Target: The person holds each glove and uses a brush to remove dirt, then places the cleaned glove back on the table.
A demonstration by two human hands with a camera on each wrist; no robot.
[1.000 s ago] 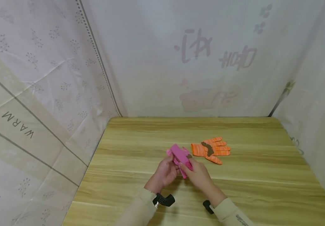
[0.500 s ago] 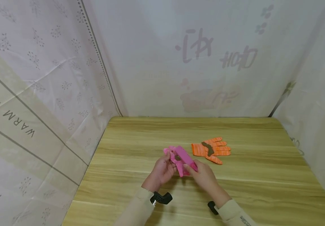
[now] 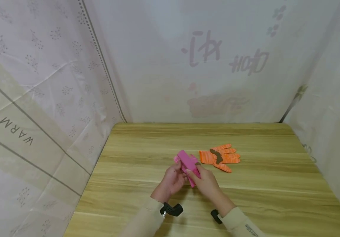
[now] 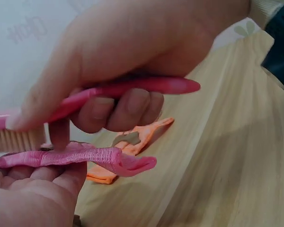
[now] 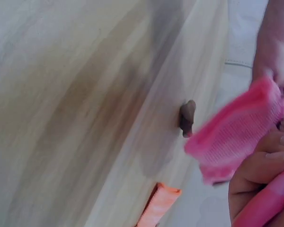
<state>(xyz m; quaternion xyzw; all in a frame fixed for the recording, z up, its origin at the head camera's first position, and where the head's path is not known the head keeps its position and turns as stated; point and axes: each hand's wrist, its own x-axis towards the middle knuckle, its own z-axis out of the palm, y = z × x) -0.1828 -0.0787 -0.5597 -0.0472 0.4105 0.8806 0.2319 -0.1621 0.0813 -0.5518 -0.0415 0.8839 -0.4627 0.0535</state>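
Observation:
My left hand holds a small pink knit glove, with fingers beneath it and the thumb near its edge. Brown marks show on the glove. In my right hand is a pink scrubbing brush, gripped by its handle. The left wrist view shows the pale bristles facing down against or just above the glove; contact is hard to tell. Right of both hands, an orange knit glove with a brown smear lies flat, fingers pointing right.
The wood-grain table extends around the hands. Pale printed cloth hangs behind it and at both sides. In the right wrist view, a small dark brown shape appears near the pink glove; its kind is unclear.
The brush shifted right and nearer half a second ago, exposing the glove's brown mark, and is now back left and farther over the glove. The orange glove stays put.

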